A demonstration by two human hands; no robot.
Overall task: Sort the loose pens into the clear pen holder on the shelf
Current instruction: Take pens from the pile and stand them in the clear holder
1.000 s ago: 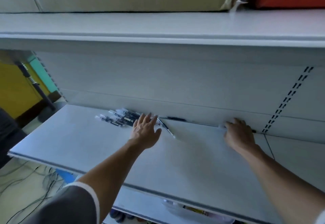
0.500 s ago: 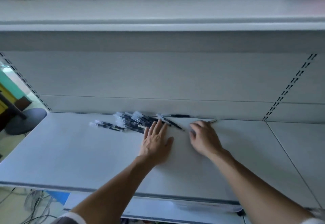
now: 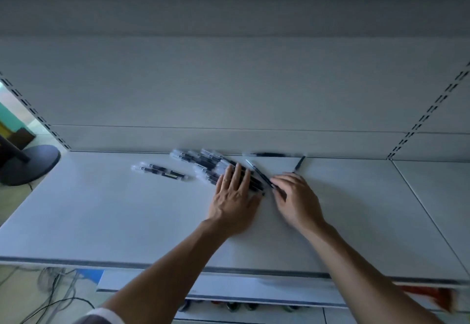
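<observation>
Reaching in over the front lip of the pale grey metal shelf [image 3: 127, 222], two bare forearms run toward the middle of the board, where the hands sit close together but not touching. The left hand [image 3: 235, 200] lies flat, fingers straight, its fingertips resting on the near edge of a heap of black pens with clear caps [image 3: 201, 162]. The right hand [image 3: 297, 200], just beside it, has its fingers curled and, as far as the blur allows, pinches the near end of one slim dark pen [image 3: 258, 172] that slants away toward the heap. I judge the step in hand to be gathering the loose pens into one bundle before lifting them. To do it well, the flat palm should act as a stop while the other hand sweeps strays against it, so the barrels lie parallel. Round barrels will likely roll on smooth metal, so light, even pressure is wiser than a quick shove. Farther left, a pair of black pens [image 3: 160, 171] lies apart from the heap and needs fetching. At the back, a long dark pen [image 3: 269, 155] lies along the foot of the grey back panel [image 3: 229, 82], and a short dark pen [image 3: 299, 164] angles just in front of it. The clear pen holder is not in view, so it must be located before any lift.
</observation>
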